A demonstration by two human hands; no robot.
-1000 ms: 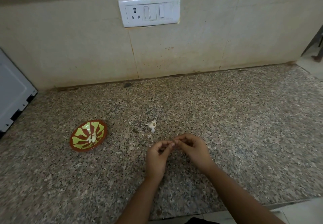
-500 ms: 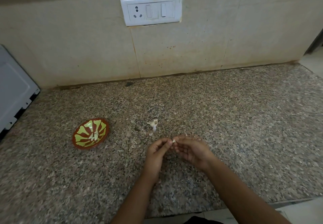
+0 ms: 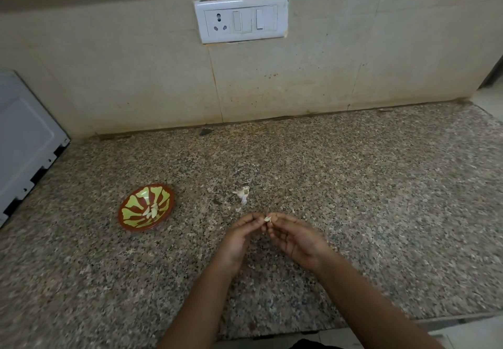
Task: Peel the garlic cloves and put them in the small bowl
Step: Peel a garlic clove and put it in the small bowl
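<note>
Only a pale tip of the clove (image 3: 268, 218) shows between left hand (image 3: 239, 235) and right hand (image 3: 296, 237); the rest is hidden in the grip. Scraps (image 3: 243, 193) just beyond it and pieces (image 3: 152, 210) in the bowl (image 3: 128, 214) well left are too small to tell apart

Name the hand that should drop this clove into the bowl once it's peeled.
Left, probably. The small bowl lies to the left, nearer the left hand, which could reach it without crossing the right hand. Both hands pinch the garlic clove now.
</note>
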